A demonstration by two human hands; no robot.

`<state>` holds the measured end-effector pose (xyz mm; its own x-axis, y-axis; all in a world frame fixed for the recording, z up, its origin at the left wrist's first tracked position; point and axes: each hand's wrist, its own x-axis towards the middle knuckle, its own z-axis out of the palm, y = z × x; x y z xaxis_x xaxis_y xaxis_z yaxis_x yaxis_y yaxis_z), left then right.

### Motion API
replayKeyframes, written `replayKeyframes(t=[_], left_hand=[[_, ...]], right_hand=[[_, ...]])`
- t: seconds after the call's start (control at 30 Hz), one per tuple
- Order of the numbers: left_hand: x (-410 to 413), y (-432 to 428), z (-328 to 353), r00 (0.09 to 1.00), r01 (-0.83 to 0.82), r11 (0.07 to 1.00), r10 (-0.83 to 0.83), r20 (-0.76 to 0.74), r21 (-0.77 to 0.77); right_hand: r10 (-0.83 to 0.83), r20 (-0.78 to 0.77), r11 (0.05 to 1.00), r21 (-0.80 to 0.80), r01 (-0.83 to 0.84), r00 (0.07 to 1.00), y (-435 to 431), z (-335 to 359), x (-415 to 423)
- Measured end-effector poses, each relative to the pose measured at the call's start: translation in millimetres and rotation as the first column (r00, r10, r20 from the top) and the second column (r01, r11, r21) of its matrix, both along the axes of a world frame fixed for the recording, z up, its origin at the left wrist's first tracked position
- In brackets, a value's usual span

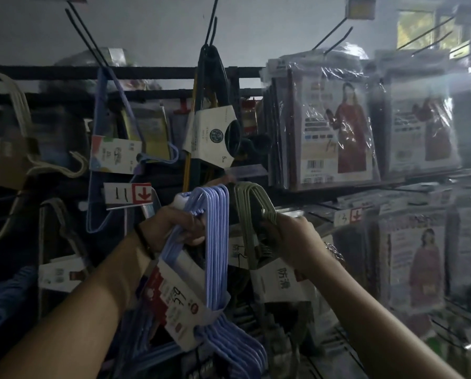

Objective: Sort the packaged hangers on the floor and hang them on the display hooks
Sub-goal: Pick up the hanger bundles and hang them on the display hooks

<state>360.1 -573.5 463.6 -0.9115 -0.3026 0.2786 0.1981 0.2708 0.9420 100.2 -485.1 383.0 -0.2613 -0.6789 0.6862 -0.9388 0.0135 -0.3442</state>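
Note:
My left hand (174, 228) grips a pack of light blue hangers (215, 242) with a red and white card sleeve, held up in front of the display. My right hand (289, 236) grips a pack of grey-green hangers (249, 203) with a white card label, just right of the blue pack. Both packs are raised near a display hook (127, 207) that carries a price tag with a red arrow. Other hanger packs hang above: a blue one (103, 138) and a dark one (212, 105).
Long wire hooks (84, 34) stick out from the wall overhead. Plastic-wrapped garment packages (335, 127) fill the hooks on the right, in two rows. Cream hangers (15, 105) hang at the far left. More blue hangers lie low at the bottom centre.

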Motion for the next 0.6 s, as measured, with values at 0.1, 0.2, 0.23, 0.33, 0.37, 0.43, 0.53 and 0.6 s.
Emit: replayKeyframes(t=[0.1,0.2,0.23,0.33,0.37,0.43,0.53,0.6], left_hand=[[1.9,-17.5,-0.1,0.977,0.204,0.973,-0.195,-0.082,0.106],[0.7,-21.2,1.8,0.929,0.355,0.885,-0.371,-0.006,0.301],[-2.2,-24.0,1.8,0.924,0.372,0.892,-0.383,-0.006,0.257],[-4.1,-22.9,0.5,0.969,0.229,0.973,-0.225,0.1,-0.031],[-3.9,-23.2,0.1,0.982,0.177,0.984,-0.175,0.071,-0.02],[-5.9,-21.0,-0.1,0.997,0.068,0.998,-0.068,0.026,0.007],[-7.2,-18.2,-3.3,0.995,0.1,0.995,-0.1,0.028,-0.025],[-7.6,-21.2,-2.8,0.98,0.2,0.979,-0.201,0.003,0.037]], right_hand=[[-0.002,0.009,0.998,-0.056,0.002,1.0,-8.8,3.2,3.3],[0.018,-0.009,0.995,-0.102,-0.019,1.0,-22.5,4.8,3.0],[0.019,-0.008,0.994,-0.11,-0.02,1.0,-27.5,5.1,3.2],[-0.015,-0.009,0.994,-0.108,0.014,1.0,-43.9,6.4,4.8],[-0.032,-0.006,0.995,-0.094,0.032,0.999,-47.6,7.8,6.8],[-0.047,0.008,0.998,-0.039,0.048,0.999,-55.9,11.0,10.9],[-0.067,0.059,0.996,0.056,0.064,0.996,-71.6,16.4,15.3],[-0.102,-0.001,0.99,0.1,0.102,0.995,-83.7,17.9,17.2]])
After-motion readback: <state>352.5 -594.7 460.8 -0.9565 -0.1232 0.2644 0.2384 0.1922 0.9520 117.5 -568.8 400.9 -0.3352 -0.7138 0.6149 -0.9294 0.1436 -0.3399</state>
